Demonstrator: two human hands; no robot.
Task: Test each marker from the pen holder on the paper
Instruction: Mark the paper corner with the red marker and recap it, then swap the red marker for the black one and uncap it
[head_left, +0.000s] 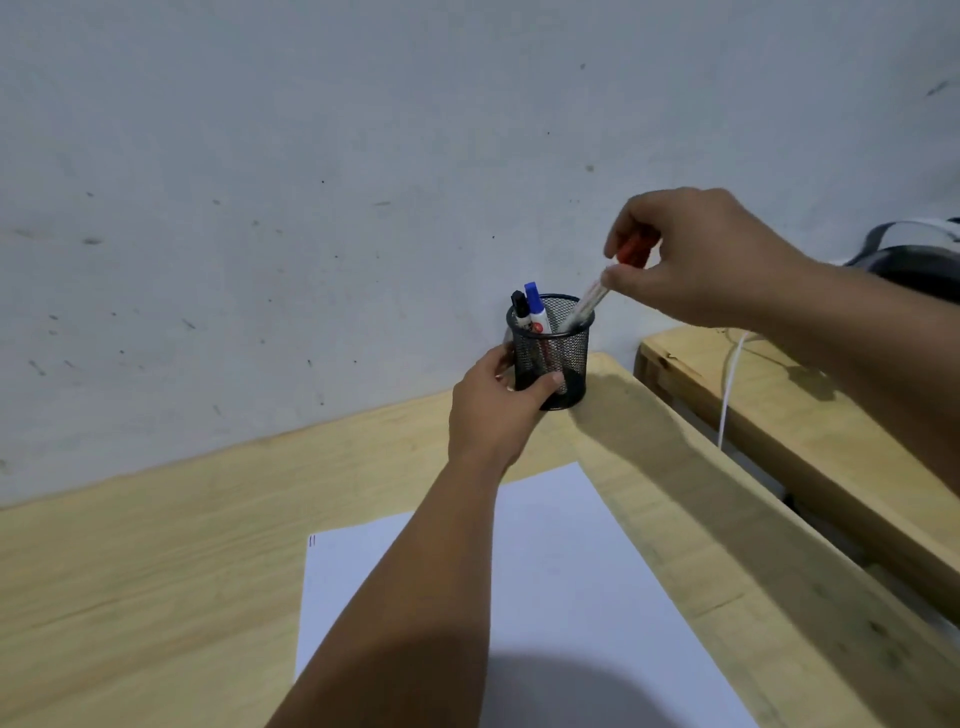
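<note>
A black mesh pen holder (566, 348) stands at the back right corner of the wooden desk, against the wall. My left hand (498, 410) grips its lower side. Inside it stand a black-capped marker (520, 310) and a blue-capped marker (535, 307). My right hand (696, 260) pinches a white marker with a red cap (589, 304) by its top; the marker is tilted, and its lower end sits inside the holder's rim. A white sheet of paper (561, 582) lies on the desk near me, with two small red strokes at its far left corner.
The wooden desk (156, 561) meets a grey wall behind. A second wooden surface (779, 415) stands to the right across a gap, with a white cable (730, 384) and a dark bag (914, 260) on it.
</note>
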